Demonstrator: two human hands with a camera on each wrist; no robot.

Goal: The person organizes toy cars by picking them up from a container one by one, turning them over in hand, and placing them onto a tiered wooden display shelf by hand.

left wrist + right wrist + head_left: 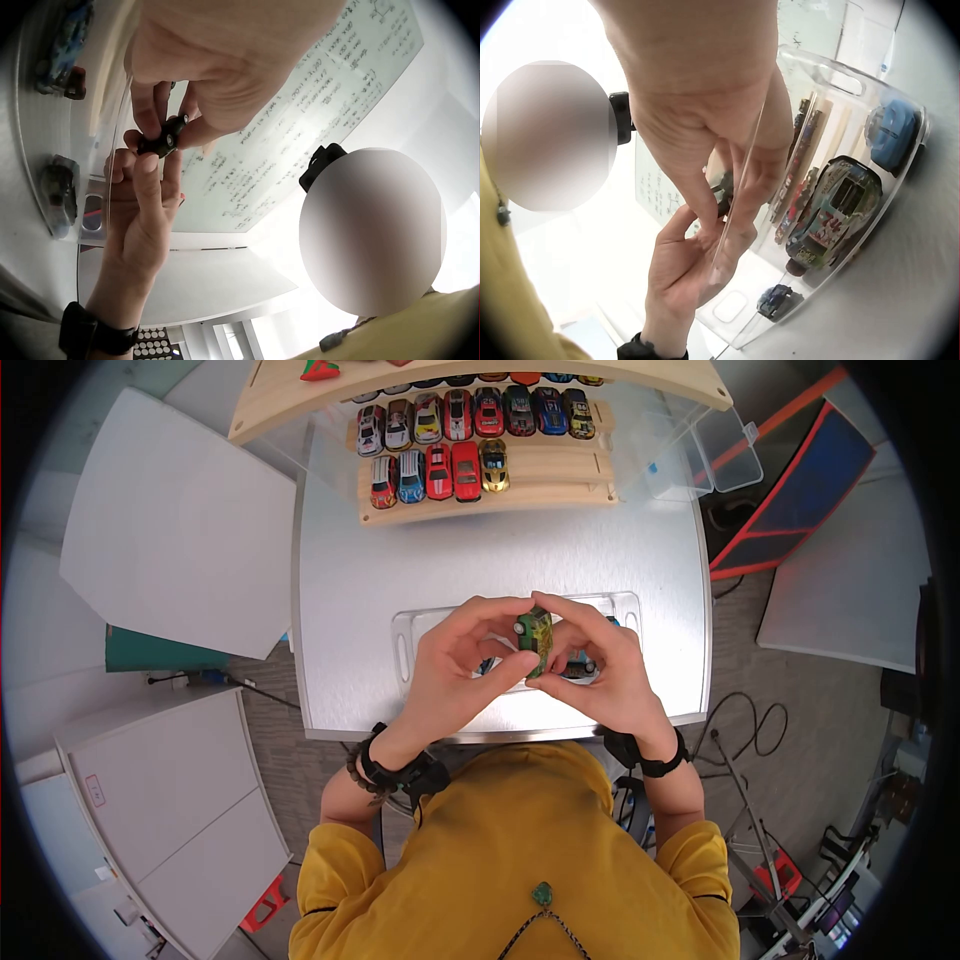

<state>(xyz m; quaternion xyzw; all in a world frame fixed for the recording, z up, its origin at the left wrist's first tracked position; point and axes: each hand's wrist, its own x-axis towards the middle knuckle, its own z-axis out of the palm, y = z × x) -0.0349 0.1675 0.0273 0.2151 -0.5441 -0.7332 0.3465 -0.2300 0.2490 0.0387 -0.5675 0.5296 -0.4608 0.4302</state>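
A small green toy car point(537, 640) with yellow markings is pinched between both hands, above a clear plastic tray point(402, 650). My left hand point(450, 665) grips one side with thumb and fingertips. From the other side my right hand point(615, 665) holds it with thumb and fingers. In the left wrist view, the wheels of the toy car point(161, 142) show between the fingertips. Inside the tray, the right wrist view shows a patterned car point(836, 217), a blue car point(892, 135) and a small dark blue car point(776, 301).
Beyond the tray stands a wooden display rack point(560, 495) with rows of several toy cars. Its upper wooden board point(480, 382) overhangs them. A clear plastic box point(735, 465) sits by the rack's right side. The metallic table point(350, 575) lies beneath everything.
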